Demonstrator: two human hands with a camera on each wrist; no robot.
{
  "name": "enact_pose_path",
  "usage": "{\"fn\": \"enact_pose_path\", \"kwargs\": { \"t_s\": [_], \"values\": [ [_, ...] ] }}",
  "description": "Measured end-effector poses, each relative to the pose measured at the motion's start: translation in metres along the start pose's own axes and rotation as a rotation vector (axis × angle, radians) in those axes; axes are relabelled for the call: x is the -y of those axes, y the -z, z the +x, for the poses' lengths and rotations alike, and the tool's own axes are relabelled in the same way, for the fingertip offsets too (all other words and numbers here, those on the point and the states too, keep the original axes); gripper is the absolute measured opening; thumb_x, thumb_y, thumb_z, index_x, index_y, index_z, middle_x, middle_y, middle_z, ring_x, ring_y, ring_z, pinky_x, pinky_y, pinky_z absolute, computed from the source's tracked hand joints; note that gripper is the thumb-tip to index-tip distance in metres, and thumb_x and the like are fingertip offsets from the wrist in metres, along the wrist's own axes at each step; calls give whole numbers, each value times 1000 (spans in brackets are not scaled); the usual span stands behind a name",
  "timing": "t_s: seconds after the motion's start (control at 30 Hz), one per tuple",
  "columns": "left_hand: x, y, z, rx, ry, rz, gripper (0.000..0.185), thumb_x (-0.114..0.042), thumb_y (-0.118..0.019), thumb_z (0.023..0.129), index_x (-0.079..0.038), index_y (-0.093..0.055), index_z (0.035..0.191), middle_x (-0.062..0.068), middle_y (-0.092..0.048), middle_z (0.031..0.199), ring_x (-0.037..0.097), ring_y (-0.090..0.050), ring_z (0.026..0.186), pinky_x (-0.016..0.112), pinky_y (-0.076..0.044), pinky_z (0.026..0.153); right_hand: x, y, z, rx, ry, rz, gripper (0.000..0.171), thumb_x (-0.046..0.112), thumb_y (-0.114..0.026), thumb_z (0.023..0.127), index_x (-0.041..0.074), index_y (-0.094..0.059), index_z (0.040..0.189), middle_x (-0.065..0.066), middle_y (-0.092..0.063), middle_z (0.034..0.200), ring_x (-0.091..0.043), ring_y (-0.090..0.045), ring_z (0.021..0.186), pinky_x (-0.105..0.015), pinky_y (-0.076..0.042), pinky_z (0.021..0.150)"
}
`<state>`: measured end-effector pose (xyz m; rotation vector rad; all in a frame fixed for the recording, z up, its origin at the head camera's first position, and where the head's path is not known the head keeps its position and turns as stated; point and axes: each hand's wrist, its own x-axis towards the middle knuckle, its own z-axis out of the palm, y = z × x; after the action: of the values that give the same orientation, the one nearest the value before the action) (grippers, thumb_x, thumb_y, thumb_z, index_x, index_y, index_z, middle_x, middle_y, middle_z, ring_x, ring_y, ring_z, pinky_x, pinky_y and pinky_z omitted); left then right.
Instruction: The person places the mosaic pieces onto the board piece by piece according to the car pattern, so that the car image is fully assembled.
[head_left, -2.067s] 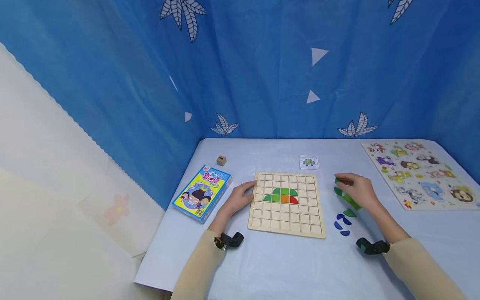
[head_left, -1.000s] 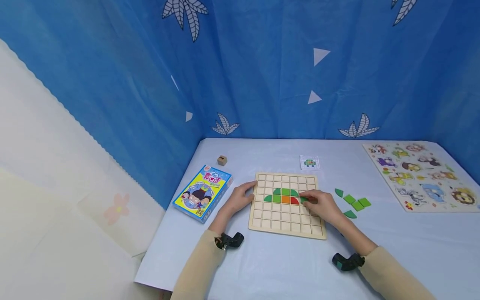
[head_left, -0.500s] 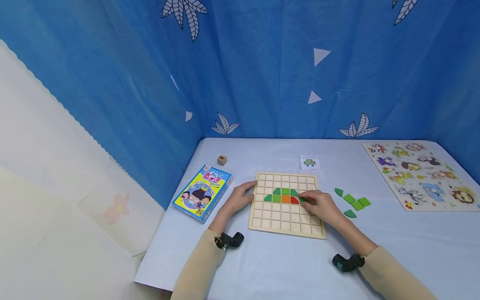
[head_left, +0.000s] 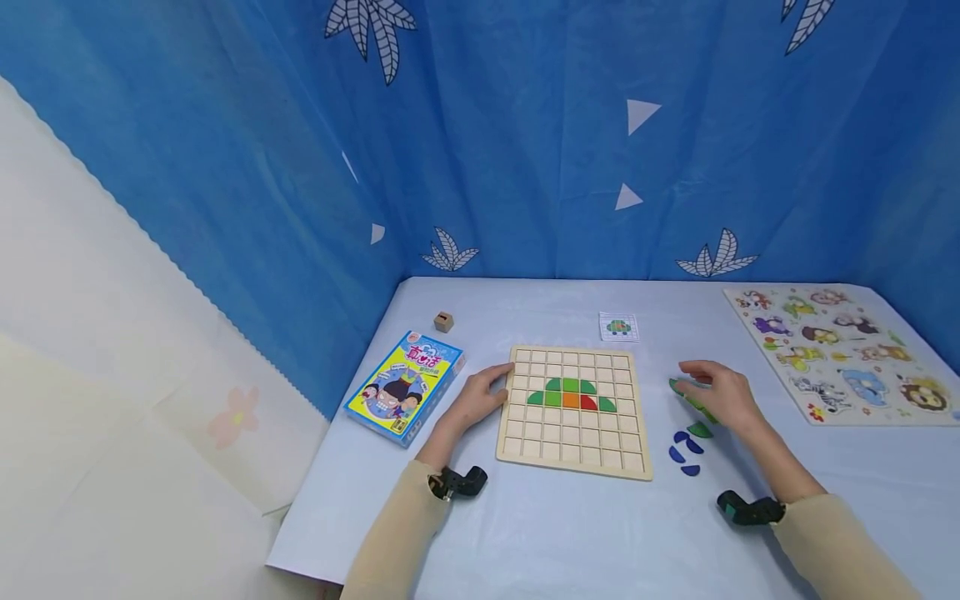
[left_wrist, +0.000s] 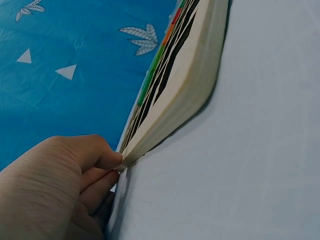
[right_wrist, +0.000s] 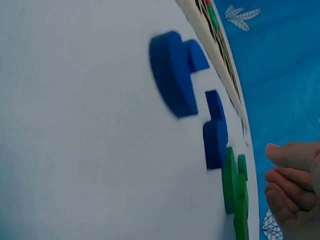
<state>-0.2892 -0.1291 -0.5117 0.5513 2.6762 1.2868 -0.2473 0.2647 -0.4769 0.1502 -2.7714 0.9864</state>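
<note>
1. Between placements: right hand (head_left: 722, 393) hovering over loose green pieces (head_left: 693, 402), fingers loosely curled above them, nothing visibly grasped.
2. Left hand (head_left: 480, 398) pinching the left edge of the wooden grid board (head_left: 573, 412), thumb on top.
3. Likely next: closing fingertips on one green piece, carrying it leftward to a free cell.
4. Counted: six coloured pieces on the board; three blue pieces (head_left: 684, 452) just nearer than the right fingers; green count partly hidden.
</note>
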Motion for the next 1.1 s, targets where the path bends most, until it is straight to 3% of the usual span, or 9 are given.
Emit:
{"fn": "enact_pose_path", "kwargs": {
  "t_s": [0.23,0.63,0.83,1.07,1.1],
  "values": [
    [1,-1,0,0,3,4,51,-6,-55,92,-9,-44,141,6,-43,144,19,-34,134,31,-29,110,-18,-4,-5,45,-25,-24,40,7,-69,84,-11,-57,117,-31,-56,113,-47,-52,104,-58,-45,87],
    [-1,0,0,6,10,-5,52,-5,-55,92,-10,-44,142,6,-42,144,18,-34,134,31,-29,110,-25,-11,-4,-33,87,-42,31,0,-70,81,-9,-62,109,-27,-62,100,-44,-58,92,-55,-49,76],
    [-1,-1,1,0,10,-5,52,-6,-55,92,-10,-44,142,6,-42,144,19,-34,135,32,-29,110,-17,-6,-2,-38,82,-19,31,3,-69,83,-8,-62,112,-28,-61,105,-46,-57,96,-57,-49,79],
    [0,-2,0,0,17,1,52,-6,-55,92,-11,-44,142,5,-42,144,17,-34,134,31,-29,110,11,-5,3,-16,81,42,34,12,-69,86,-4,-62,115,-25,-61,111,-44,-57,101,-57,-49,82],
    [0,-2,0,-1,17,0,52,-6,-55,92,-11,-44,142,5,-42,144,17,-34,134,31,-29,110,9,-11,6,-24,99,47,33,18,-68,88,-1,-63,115,-22,-63,110,-41,-58,99,-55,-50,80]
  ]
}}
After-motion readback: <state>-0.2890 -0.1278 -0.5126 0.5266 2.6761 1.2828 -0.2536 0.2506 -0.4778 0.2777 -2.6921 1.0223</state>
